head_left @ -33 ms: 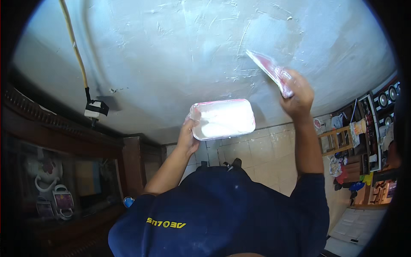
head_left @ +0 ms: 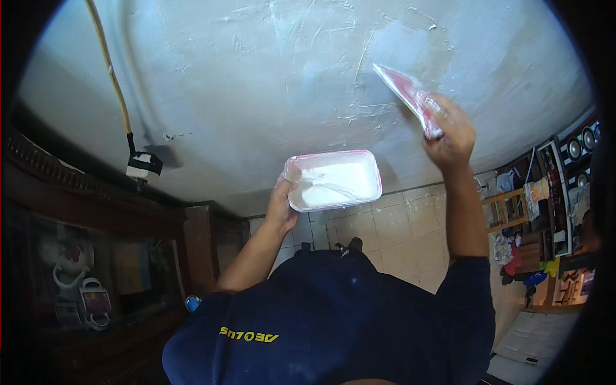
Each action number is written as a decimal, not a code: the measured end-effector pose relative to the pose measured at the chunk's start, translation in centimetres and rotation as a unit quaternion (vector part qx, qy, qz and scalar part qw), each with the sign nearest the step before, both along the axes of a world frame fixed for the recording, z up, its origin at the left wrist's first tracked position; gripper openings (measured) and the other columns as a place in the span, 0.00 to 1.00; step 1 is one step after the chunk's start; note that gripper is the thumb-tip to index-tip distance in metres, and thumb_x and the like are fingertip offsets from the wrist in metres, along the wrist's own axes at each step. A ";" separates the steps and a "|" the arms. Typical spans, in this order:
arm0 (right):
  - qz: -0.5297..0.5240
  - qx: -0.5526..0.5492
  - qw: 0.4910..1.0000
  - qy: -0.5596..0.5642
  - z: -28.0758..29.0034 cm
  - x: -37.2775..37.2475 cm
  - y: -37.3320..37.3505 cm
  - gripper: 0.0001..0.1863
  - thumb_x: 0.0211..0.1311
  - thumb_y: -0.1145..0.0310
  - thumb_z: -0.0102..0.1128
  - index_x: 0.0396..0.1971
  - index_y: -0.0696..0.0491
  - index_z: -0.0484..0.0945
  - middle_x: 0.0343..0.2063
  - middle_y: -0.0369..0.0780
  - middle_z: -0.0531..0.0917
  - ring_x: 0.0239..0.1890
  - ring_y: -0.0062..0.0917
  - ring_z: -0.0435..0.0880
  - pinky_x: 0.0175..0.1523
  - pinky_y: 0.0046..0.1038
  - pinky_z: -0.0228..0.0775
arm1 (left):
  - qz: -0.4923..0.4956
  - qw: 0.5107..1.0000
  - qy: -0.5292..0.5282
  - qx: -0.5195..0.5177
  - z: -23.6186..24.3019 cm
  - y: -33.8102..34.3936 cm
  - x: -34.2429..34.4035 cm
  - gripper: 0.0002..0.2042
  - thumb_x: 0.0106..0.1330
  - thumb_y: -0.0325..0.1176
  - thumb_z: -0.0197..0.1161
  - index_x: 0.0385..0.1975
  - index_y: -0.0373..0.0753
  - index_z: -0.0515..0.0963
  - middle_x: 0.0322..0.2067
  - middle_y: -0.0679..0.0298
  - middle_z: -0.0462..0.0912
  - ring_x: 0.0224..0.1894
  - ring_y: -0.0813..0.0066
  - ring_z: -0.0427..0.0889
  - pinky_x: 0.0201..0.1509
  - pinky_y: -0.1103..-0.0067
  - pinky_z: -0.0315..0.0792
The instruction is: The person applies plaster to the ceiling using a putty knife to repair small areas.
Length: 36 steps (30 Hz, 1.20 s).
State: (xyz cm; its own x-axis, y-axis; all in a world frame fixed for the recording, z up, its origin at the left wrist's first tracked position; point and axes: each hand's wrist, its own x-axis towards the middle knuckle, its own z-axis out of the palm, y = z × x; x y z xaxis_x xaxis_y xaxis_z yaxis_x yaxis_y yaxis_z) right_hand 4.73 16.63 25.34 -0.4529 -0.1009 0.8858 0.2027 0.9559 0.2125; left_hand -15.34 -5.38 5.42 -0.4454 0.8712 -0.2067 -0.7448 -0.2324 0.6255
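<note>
My left hand grips the left end of a rectangular plastic tub with a pinkish rim. White putty lies inside the tub, with a ridge across its surface. In my raised right hand is a red putty spreader, smeared white, its pointed corner up and to the left. Just in front of the spreader is the pale grey-blue wall, which bears white streaks and patches. Whether the blade touches the wall, I cannot tell.
A yellowish cable runs down the wall to a white and black socket. A dark wooden cabinet with glass stands at left. Floor tiles show below the tub. At right are a wooden ladder-like frame and cluttered shelves.
My right hand has shifted slightly up and to the right with the putty spreader. The glare on the putty has dimmed, so its ridge shows. My left hand and the tub have hardly moved.
</note>
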 end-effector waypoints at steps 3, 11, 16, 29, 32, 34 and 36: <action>-0.039 0.055 0.998 -0.020 3.6 -0.8 1.7 0.19 0.36 0.81 0.64 0.36 0.54 0.82 0.39 0.43 0.84 0.36 0.36 0.83 0.39 0.30 0.78 | -0.010 1.000 0.009 -0.006 -0.8 -0.2 0.0 0.24 0.57 0.36 0.53 0.55 0.36 0.69 0.50 0.57 0.75 0.54 0.62 0.75 0.60 0.68 0.68; -0.074 0.155 0.978 -0.122 2.1 -1.4 2.7 0.14 0.42 0.75 0.63 0.35 0.55 0.82 0.37 0.41 0.83 0.32 0.29 0.82 0.30 0.25 0.77 | -0.009 0.999 0.018 -0.040 -1.8 -1.0 0.0 0.25 0.55 0.35 0.53 0.56 0.36 0.67 0.50 0.56 0.75 0.55 0.61 0.74 0.61 0.67 0.68; -0.038 0.104 0.981 -0.161 -4.2 -1.4 2.5 0.12 0.46 0.72 0.61 0.34 0.55 0.83 0.37 0.40 0.83 0.34 0.27 0.80 0.28 0.24 0.76 | -0.005 0.999 0.012 -0.050 -3.0 -0.9 -0.3 0.26 0.55 0.34 0.53 0.57 0.37 0.66 0.51 0.56 0.74 0.55 0.60 0.74 0.61 0.65 0.69; -0.015 0.047 0.986 -0.156 5.1 -1.2 3.4 0.20 0.36 0.81 0.60 0.36 0.55 0.82 0.33 0.41 0.83 0.33 0.33 0.81 0.35 0.31 0.78 | -0.007 0.999 0.015 -0.042 -2.4 -0.8 0.5 0.25 0.55 0.33 0.53 0.56 0.38 0.67 0.50 0.58 0.74 0.55 0.61 0.74 0.62 0.66 0.67; -0.018 0.081 0.988 -0.130 8.2 -0.9 2.9 0.21 0.35 0.81 0.63 0.37 0.55 0.82 0.32 0.41 0.83 0.34 0.35 0.82 0.37 0.32 0.77 | -0.016 0.999 -0.002 -0.045 -3.1 -1.1 0.6 0.25 0.55 0.34 0.54 0.56 0.38 0.67 0.51 0.58 0.74 0.55 0.62 0.73 0.61 0.66 0.67; -0.018 0.093 0.988 -0.121 9.4 -0.9 3.0 0.21 0.34 0.81 0.64 0.37 0.55 0.82 0.32 0.42 0.83 0.35 0.35 0.82 0.38 0.32 0.76 | 0.000 0.999 0.008 -0.050 -3.3 -1.2 0.7 0.25 0.56 0.34 0.53 0.56 0.38 0.67 0.50 0.58 0.74 0.55 0.62 0.74 0.61 0.67 0.68; -0.025 0.112 0.988 -0.106 9.7 -0.9 3.3 0.21 0.34 0.79 0.66 0.37 0.55 0.82 0.32 0.43 0.83 0.34 0.36 0.82 0.37 0.31 0.76 | 0.000 0.999 0.009 -0.046 -3.2 -1.4 0.6 0.24 0.56 0.33 0.53 0.56 0.38 0.67 0.50 0.57 0.74 0.54 0.62 0.74 0.60 0.67 0.68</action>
State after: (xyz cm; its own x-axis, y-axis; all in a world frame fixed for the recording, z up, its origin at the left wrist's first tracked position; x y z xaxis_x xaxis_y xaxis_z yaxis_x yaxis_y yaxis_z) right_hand 3.81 19.97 35.08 -0.6357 -0.2569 0.7280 0.1759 0.8700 0.4606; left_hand -14.69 -6.74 2.24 -0.4503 0.8481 -0.2791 -0.7337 -0.1733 0.6570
